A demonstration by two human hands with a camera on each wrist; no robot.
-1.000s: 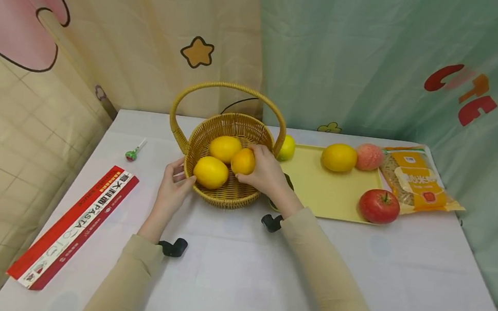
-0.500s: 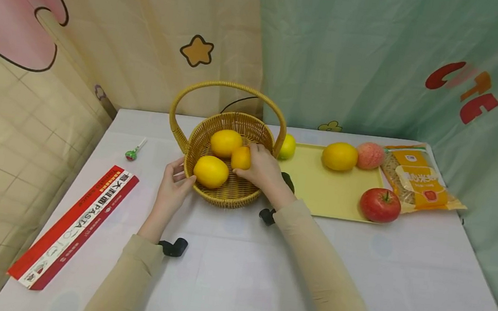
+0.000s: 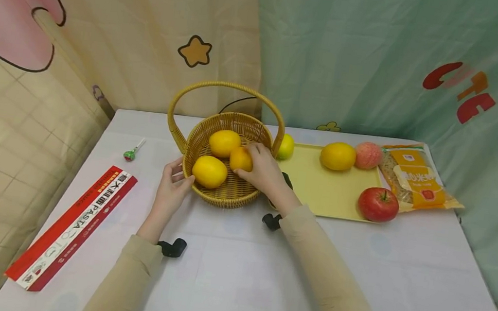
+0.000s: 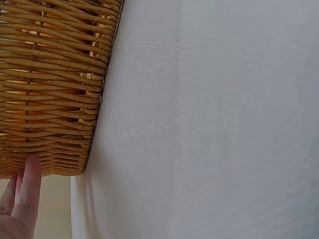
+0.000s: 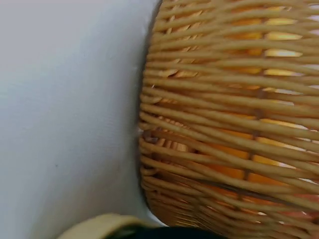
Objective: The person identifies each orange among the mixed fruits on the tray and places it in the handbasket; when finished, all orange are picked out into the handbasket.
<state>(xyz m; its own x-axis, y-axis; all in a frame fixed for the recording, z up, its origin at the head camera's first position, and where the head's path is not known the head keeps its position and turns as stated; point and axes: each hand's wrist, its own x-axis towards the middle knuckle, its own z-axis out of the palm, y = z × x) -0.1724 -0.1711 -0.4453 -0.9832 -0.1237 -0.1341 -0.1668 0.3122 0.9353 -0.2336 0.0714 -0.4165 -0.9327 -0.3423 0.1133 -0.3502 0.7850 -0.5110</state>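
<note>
A wicker basket (image 3: 229, 202) with a tall arched handle stands at the back of the table. Inside it lie two yellow lemons (image 3: 210, 172). My right hand (image 3: 267, 171) reaches in over the right rim and holds an orange (image 3: 240, 160) between thumb and fingers, low beside the lemons. My left hand (image 3: 173, 188) holds the basket's left side, with the thumb near the front rim. In the left wrist view its fingers (image 4: 31, 181) rest against the woven outer wall. Orange and yellow patches show through the weave in the right wrist view, where the right hand is mostly hidden.
Right of the basket lies a yellow tray (image 3: 319, 190) with a lemon (image 3: 338, 156), a pink round fruit (image 3: 368, 155) and a red apple (image 3: 378, 204) on it. A food bag (image 3: 418, 179) is beyond. At left are a pasta box (image 3: 72, 230) and a lollipop (image 3: 133, 151).
My right hand has brought the orange slightly lower among the lemons. The rear lemon has shifted a little toward the back, while my left hand stays at the basket.
</note>
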